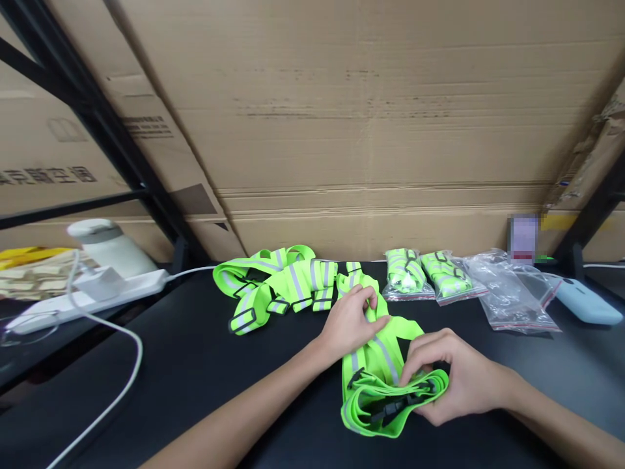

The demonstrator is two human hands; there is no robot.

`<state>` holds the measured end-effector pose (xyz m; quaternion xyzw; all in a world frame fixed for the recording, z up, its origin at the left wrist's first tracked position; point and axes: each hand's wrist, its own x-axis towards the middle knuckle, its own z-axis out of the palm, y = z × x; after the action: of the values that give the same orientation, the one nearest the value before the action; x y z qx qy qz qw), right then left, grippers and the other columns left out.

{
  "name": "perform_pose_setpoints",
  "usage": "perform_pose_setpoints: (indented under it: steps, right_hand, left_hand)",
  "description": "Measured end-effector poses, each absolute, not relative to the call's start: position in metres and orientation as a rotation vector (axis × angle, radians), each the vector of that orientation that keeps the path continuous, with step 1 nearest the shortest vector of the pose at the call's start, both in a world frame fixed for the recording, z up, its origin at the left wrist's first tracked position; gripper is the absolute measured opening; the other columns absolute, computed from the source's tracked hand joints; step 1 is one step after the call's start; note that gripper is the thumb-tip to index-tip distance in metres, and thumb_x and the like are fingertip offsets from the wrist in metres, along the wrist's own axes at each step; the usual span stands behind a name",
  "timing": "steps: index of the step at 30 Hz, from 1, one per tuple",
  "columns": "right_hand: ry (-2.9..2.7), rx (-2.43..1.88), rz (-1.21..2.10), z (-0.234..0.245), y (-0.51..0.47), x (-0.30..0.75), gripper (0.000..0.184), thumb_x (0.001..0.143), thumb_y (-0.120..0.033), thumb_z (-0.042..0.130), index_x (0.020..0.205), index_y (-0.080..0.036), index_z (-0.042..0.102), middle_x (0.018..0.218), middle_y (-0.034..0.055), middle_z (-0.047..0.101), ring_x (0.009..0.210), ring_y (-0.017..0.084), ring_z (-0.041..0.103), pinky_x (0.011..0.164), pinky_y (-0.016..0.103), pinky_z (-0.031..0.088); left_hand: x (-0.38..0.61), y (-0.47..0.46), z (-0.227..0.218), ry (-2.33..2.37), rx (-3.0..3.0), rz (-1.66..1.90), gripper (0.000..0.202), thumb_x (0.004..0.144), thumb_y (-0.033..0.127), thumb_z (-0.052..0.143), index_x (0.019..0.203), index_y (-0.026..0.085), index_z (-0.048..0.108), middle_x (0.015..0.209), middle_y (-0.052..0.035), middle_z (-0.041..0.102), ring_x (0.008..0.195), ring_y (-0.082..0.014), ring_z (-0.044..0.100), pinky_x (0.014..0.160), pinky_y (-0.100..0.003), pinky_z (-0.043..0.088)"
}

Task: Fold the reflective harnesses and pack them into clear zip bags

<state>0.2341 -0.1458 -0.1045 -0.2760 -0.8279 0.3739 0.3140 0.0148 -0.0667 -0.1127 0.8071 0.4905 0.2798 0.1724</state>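
A neon-green reflective strap vest [385, 355] with grey stripes lies in the middle of the black table, its near end folded over in layers. My right hand [452, 374] grips the right side of that folded end, thumb below and fingers above. Inside the fold a black buckle [390, 410] shows. My left hand [351, 320] rests on the far part of the straps, its fingers curled over the webbing; part of the grip is hidden. Left of it lies a second loose green reflective vest [293, 283] with black sliders.
Two bagged vests [405, 270] stand at the back, beside clear zip bags [512, 293] and a light blue phone-like object [588, 301]. On the left are a white power strip [88, 303], a white bottle [112, 247] and a cable [139, 355]. Cardboard [371, 130] walls the back.
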Motion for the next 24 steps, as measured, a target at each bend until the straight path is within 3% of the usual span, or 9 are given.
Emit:
perform_pose_setpoints:
  steps: [3, 7, 12, 15, 19, 24]
  right_hand:
    - [-2.235, -0.714, 0.956, -0.107, -0.147, 0.234, 0.039, 0.063, -0.012, 0.076, 0.100, -0.024, 0.080, 0.079, -0.0018, 0.070, 0.066, 0.013, 0.061, 0.063, 0.024, 0.046]
    - [-2.244, -0.680, 0.977, -0.109, -0.147, 0.234, 0.047, 0.059, -0.007, 0.075, 0.102, -0.026, 0.080, 0.084, -0.0016, 0.072, 0.071, 0.014, 0.063, 0.066, 0.024, 0.047]
    - [-2.252, -0.683, 0.999, -0.108, -0.147, 0.234, 0.047, 0.058, -0.008, 0.079, 0.101, -0.026, 0.080, 0.086, -0.0011, 0.071, 0.073, 0.015, 0.063, 0.067, 0.024, 0.046]
    - [-2.253, -0.692, 1.007, -0.108, -0.148, 0.234, 0.046, 0.057, -0.008, 0.079, 0.099, -0.026, 0.081, 0.084, -0.0016, 0.071, 0.071, 0.014, 0.063, 0.066, 0.024, 0.045]
    - [-2.240, -0.687, 1.018, -0.108, -0.148, 0.235, 0.044, 0.057, -0.008, 0.078, 0.097, -0.026, 0.081, 0.084, -0.0021, 0.072, 0.070, 0.014, 0.063, 0.065, 0.023, 0.046]
    - [-2.234, -0.674, 1.021, -0.110, -0.147, 0.235, 0.044, 0.059, -0.006, 0.077, 0.097, -0.025, 0.081, 0.087, -0.0017, 0.074, 0.072, 0.014, 0.065, 0.068, 0.024, 0.048]
  left_hand:
    - [0.014, -0.065, -0.117, 1.313, 2.208, 0.870, 0.026, 0.076, 0.024, 0.063, 0.076, 0.022, 0.038, 0.068, 0.0056, 0.043, 0.061, -0.0140, 0.043, 0.058, -0.026, 0.031]
    - [0.013, -0.064, -0.118, 1.309, 2.074, 0.960, 0.022, 0.074, 0.017, 0.058, 0.084, 0.023, 0.039, 0.062, 0.0087, 0.042, 0.055, -0.0128, 0.045, 0.055, -0.025, 0.032]
    - [0.013, -0.064, -0.112, 1.352, 1.962, 0.977, 0.038, 0.071, 0.013, 0.057, 0.107, 0.022, 0.049, 0.063, 0.0093, 0.046, 0.052, -0.0120, 0.048, 0.052, -0.024, 0.033]
    - [0.011, -0.060, -0.110, 1.330, 1.900, 1.015, 0.041, 0.073, 0.014, 0.057, 0.114, 0.021, 0.054, 0.072, 0.0066, 0.052, 0.052, -0.0098, 0.049, 0.052, -0.023, 0.034]
    - [0.004, -0.051, -0.112, 1.303, 1.811, 1.042, 0.041, 0.077, 0.019, 0.062, 0.117, 0.021, 0.056, 0.098, -0.0013, 0.063, 0.055, -0.0077, 0.055, 0.053, -0.022, 0.040]
    - [0.001, -0.048, -0.115, 1.076, 1.780, 0.933, 0.032, 0.087, 0.032, 0.061, 0.115, 0.019, 0.054, 0.098, -0.0055, 0.068, 0.058, -0.0111, 0.061, 0.056, -0.025, 0.048]
